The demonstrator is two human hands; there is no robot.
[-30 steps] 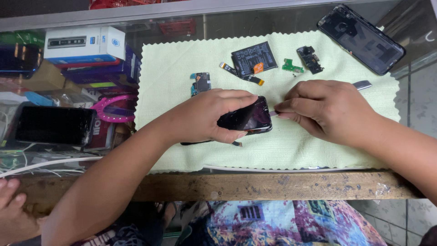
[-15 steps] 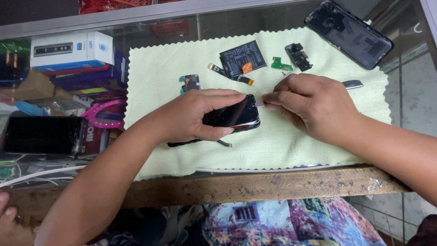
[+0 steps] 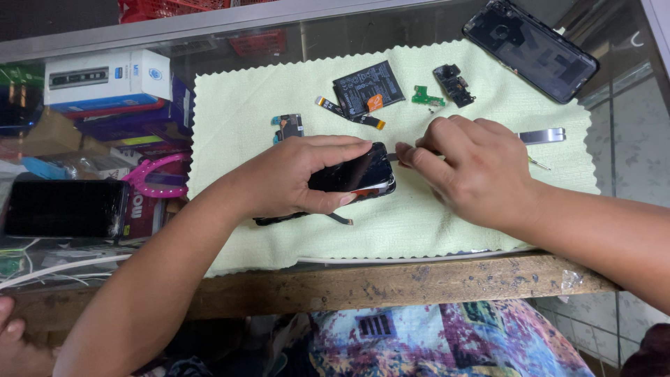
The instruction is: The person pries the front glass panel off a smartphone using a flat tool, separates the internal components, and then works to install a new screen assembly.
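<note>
A black smartphone [image 3: 356, 174] lies on a pale green cloth [image 3: 419, 230], its screen partly lifted. My left hand [image 3: 293, 174] grips it from above, fingers along its top edge and thumb under its near edge. My right hand [image 3: 474, 171] pinches a thin metal tool [image 3: 393, 156] whose tip touches the phone's right end. A short flex cable [image 3: 340, 218] sticks out beneath the phone.
On the cloth lie a battery [image 3: 366, 85], small circuit boards [image 3: 427, 95], a camera module [image 3: 453, 84], a flex part [image 3: 287, 126] and metal tweezers [image 3: 541, 135]. A phone back frame [image 3: 530, 49] lies far right. Boxes [image 3: 105, 78] and another phone [image 3: 66, 208] sit under the glass counter at left.
My right hand has closed in on the phone's right end with the tool. My left hand keeps its grip on the phone.
</note>
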